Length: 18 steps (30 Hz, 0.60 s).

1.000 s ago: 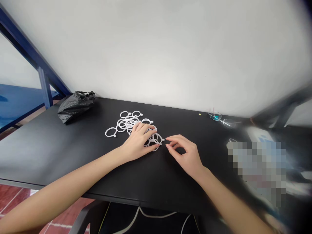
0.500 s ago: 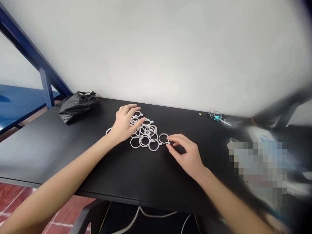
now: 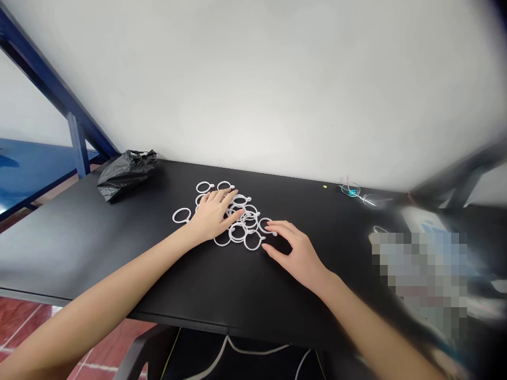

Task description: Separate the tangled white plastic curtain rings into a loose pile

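Several white rings (image 3: pixel 252 241), each with a small tab like a curtain ring, lie in an overlapping heap on the black table (image 3: pixel 222 285). My left hand (image 3: pixel 214 215) rests flat over the heap's left part with its fingers spread, hiding some rings beneath. At the heap's right edge my right hand (image 3: pixel 291 245) is open, thumb and fingers apart. Its fingertips touch or hover over the rightmost ring (image 3: pixel 264 226); which of the two I cannot tell. A lone ring (image 3: pixel 181 215) lies left of my left wrist, and another ring (image 3: pixel 204 187) sits behind the hand.
A crumpled black plastic bag (image 3: pixel 127 173) sits at the back left. Eyeglasses (image 3: pixel 351 190) lie near the wall at the back right. A blurred, pixelated item (image 3: pixel 420 274) covers the right side. Blue metal frame bars (image 3: pixel 77 140) rise at the left.
My left hand has lowered onto the heap, moving slightly nearer me and right, uncovering rings behind it. The heap has shifted slightly right. My right hand's pinch at the rightmost ring has opened.
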Each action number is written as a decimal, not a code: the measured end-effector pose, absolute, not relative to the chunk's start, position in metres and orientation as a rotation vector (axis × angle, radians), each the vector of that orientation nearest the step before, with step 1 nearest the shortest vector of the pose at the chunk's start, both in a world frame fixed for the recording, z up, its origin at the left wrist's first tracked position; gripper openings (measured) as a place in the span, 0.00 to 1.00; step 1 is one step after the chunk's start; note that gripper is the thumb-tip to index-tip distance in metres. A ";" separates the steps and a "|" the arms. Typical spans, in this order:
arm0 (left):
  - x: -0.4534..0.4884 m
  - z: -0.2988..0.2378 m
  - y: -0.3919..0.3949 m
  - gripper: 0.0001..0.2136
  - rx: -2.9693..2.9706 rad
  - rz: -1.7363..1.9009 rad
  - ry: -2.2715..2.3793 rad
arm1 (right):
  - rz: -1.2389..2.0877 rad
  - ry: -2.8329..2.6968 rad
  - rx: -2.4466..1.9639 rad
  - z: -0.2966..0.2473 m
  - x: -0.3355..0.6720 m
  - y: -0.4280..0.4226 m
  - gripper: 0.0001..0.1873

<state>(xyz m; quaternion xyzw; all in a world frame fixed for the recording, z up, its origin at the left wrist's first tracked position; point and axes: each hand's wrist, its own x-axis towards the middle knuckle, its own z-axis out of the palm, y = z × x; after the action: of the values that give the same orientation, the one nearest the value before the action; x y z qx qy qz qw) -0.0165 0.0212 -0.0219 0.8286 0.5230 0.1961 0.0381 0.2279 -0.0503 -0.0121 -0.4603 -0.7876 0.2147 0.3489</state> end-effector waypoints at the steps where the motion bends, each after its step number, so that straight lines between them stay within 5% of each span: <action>1: -0.015 -0.022 0.019 0.27 2.542 0.611 1.578 | 0.567 -2.043 -1.198 -0.012 0.228 -0.050 0.15; 11: -0.007 -0.014 0.002 0.23 2.436 0.744 1.133 | 0.649 -2.046 -1.368 -0.013 0.229 -0.051 0.28; 18: -0.022 -0.015 0.021 0.27 2.631 0.725 1.767 | 0.659 -2.066 -1.351 -0.014 0.229 -0.052 0.31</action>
<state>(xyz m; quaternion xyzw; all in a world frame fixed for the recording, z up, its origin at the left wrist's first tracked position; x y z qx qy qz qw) -0.0223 0.0206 -0.0155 0.8081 0.5426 0.2227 -0.0548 0.2294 -0.0521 -0.0137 -0.5063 -0.7741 0.2470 0.2888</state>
